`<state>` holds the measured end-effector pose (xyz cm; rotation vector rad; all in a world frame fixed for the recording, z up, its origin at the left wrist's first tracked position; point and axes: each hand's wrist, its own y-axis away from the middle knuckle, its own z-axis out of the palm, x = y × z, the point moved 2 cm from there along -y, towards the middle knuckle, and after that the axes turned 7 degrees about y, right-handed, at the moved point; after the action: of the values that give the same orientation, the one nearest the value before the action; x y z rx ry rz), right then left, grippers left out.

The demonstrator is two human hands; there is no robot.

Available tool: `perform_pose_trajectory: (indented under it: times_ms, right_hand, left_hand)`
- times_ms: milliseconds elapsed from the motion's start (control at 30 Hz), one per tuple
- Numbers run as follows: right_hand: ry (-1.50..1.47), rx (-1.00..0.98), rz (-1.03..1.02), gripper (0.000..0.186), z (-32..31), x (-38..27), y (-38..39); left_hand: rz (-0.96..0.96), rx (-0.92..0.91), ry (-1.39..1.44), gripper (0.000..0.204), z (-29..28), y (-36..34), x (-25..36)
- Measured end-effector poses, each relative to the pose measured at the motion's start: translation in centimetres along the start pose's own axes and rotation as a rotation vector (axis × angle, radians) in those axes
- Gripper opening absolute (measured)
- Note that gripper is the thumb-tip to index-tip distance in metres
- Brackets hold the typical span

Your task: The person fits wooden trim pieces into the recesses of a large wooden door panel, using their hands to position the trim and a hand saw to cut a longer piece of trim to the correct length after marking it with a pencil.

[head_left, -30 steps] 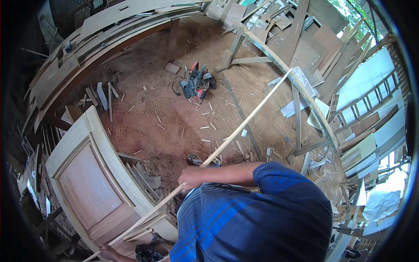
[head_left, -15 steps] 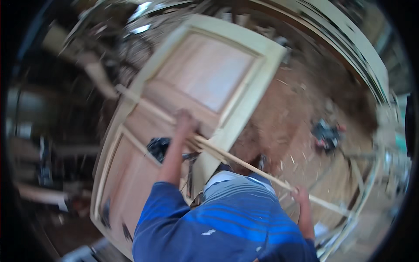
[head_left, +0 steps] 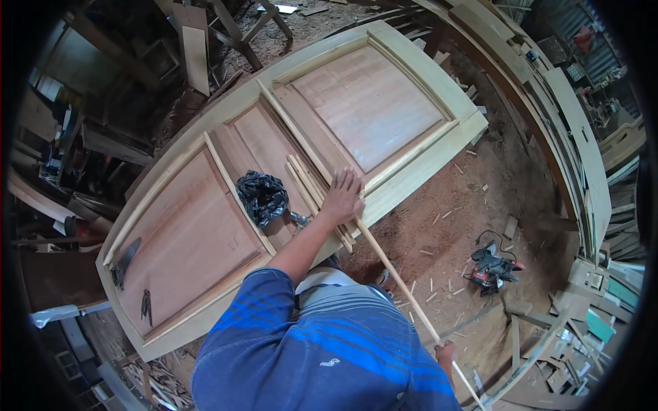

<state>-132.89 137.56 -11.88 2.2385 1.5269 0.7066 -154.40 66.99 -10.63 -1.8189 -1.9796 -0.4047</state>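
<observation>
My left hand (head_left: 343, 196), fingers spread, rests on a long thin wooden strip (head_left: 388, 264) lying across a pale panelled wooden door (head_left: 171, 240). My right hand (head_left: 445, 352) is closed round the strip at lower right, beyond the door's edge. Left of my left hand are shorter loose strips (head_left: 301, 179), a crumpled black plastic bag (head_left: 262, 198) and a metal tool (head_left: 297, 219), perhaps a hammer, partly hidden by the bag. On the door's left panel lie a flat dark tool (head_left: 125, 262) and a small black tool (head_left: 146, 306), too small to make out.
A red-and-black corded power saw (head_left: 495, 272) sits on the dirt floor (head_left: 439, 226) among wood offcuts. A long bench stacked with boards (head_left: 578, 151) curves along the right. Wooden trestles (head_left: 243, 31) stand beyond the door; boards and scrap crowd the left and lower right.
The view has swung from the floor and saw onto the door. The strip has turned to lie steeper across it; my left hand has moved onto it at the door's near edge, fingers now spread.
</observation>
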Motion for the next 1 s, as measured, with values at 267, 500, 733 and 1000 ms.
perform_pose_trajectory:
  times_ms: [267, 500, 733, 1000]
  right_hand:
    - [0.212, -0.218, 0.086, 0.062, -0.4, 1.3, -1.6]
    - [-0.283, -0.236, -0.557, 0.060, -6.5, -16.5, 0.8]
    - [-0.168, -0.246, -0.458, 0.054, -9.0, -25.1, 2.6]
    - [-0.209, -0.095, -0.453, 0.059, -10.1, -25.3, 2.3]
  left_hand:
    - [-0.162, 0.004, -0.019, 0.098, -1.6, 1.0, -0.7]
    - [-0.397, -0.016, -0.101, 0.114, -4.7, -2.2, -5.2]
    - [-0.598, -0.233, -0.088, 0.136, -8.7, -4.3, -12.2]
    - [-0.608, -0.285, -0.083, 0.158, -8.9, -5.1, -12.3]
